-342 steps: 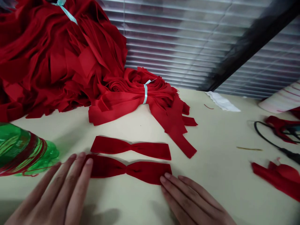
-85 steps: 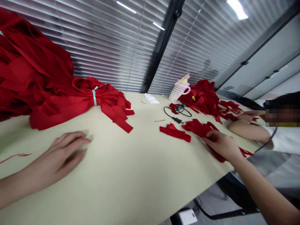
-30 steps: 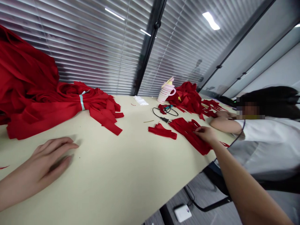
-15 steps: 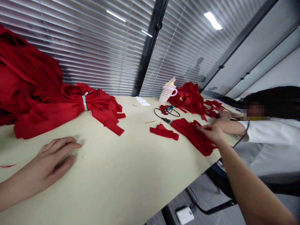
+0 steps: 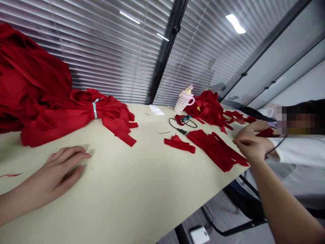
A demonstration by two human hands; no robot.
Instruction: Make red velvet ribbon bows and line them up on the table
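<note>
My left hand (image 5: 61, 169) lies on the beige table (image 5: 142, 189), fingers loosely curved, nothing in it. My right hand (image 5: 251, 146) hovers at the table's right edge, just off the right end of a flat stack of red fabric strips (image 5: 215, 147). Its fingers are drawn together, pointing left; whether they pinch anything I cannot make out. A folded red piece (image 5: 179, 144) lies left of the stack. A bundle of red strips tied with a pale band (image 5: 95, 110) lies at the back left, against a big heap of red fabric (image 5: 27, 78).
A co-worker in white (image 5: 299, 149) sits at the right, one hand (image 5: 254, 126) on the table just behind mine. Further back are a black cable with plug (image 5: 181, 128), a striped cup (image 5: 184, 100), another red pile (image 5: 207, 108) and a white scrap (image 5: 156, 109). Blinds cover the windows behind.
My right hand has drawn back to the right, off the red strips it was touching. The left hand has stayed where it was. The view shifted slightly.
</note>
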